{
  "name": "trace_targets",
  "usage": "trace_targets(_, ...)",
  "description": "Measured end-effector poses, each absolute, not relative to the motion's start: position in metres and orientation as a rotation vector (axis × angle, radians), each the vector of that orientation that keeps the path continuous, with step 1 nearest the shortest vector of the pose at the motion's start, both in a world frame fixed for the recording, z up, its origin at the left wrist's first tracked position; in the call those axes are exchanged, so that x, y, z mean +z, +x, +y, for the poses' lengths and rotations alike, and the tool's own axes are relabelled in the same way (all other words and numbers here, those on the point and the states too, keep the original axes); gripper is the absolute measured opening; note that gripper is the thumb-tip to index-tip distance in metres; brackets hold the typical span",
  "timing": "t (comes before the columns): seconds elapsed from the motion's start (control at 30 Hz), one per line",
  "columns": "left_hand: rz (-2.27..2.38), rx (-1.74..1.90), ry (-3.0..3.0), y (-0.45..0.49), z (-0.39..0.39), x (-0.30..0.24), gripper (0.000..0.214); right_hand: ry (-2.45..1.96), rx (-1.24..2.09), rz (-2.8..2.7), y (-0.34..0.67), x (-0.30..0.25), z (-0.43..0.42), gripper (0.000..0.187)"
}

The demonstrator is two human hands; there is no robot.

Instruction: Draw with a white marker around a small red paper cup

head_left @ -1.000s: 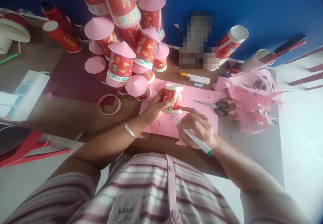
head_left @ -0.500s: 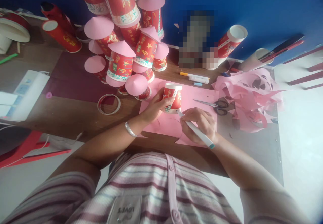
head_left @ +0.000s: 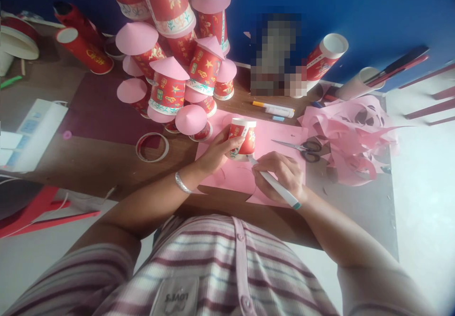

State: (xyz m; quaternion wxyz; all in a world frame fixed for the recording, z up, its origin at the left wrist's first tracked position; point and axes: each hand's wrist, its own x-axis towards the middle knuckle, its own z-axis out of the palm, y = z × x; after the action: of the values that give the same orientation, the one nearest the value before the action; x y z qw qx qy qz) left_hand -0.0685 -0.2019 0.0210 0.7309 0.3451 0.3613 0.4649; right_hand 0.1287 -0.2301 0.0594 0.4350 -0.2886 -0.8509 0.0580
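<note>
My left hand (head_left: 217,151) is wrapped round a red paper cup (head_left: 248,138) with white bands at top and bottom, its thumb lying across the front. In my right hand (head_left: 280,176) is a white marker (head_left: 279,189) with a green end. Its tip meets the lower white band of the cup, where small green marks show. Under both hands lies a sheet of pink paper (head_left: 241,178) with curved lines on it. Scissors (head_left: 305,149) lie partly open to the right of the cup.
Several red cups with pink cone tops (head_left: 168,86) are stacked at the back left. Beyond the cup lie an orange-ended marker (head_left: 273,109) and a blue cap (head_left: 277,118). Pink paper scraps (head_left: 355,135) heap on the right; a tape ring (head_left: 152,147) is left.
The view has shifted very slightly. Both hands stay nearly in place, with the marker tip still at the cup's lower band.
</note>
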Motion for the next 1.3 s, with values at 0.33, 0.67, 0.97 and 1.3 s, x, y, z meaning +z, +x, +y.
trace_targets(0.33, 0.815, 1.009, 0.742, -0.0686, -0.2025, 0.0236, 0.045, -0.653, 0.194, -2.139, 0.1284, 0.0605, -0.2287, 0.025)
trace_targets(0.67, 0.815, 0.992, 0.755, -0.0691, -0.2017, 0.0235, 0.046, -0.659, 0.191, -2.15, 0.1295, 0.0591, -0.2287, 0.025)
trace_targets(0.97, 0.81, 0.997, 0.784, -0.0694, -0.2016, 0.021, 0.04, -0.659, 0.193, -2.157, 0.1301, 0.0581, -0.2289, 0.024)
trace_targets(1.3, 0.824, 0.982, 0.75, -0.0692, -0.2016, 0.0254, 0.041, -0.66, 0.182, -2.139, 0.1291, 0.0568, -0.2277, 0.025)
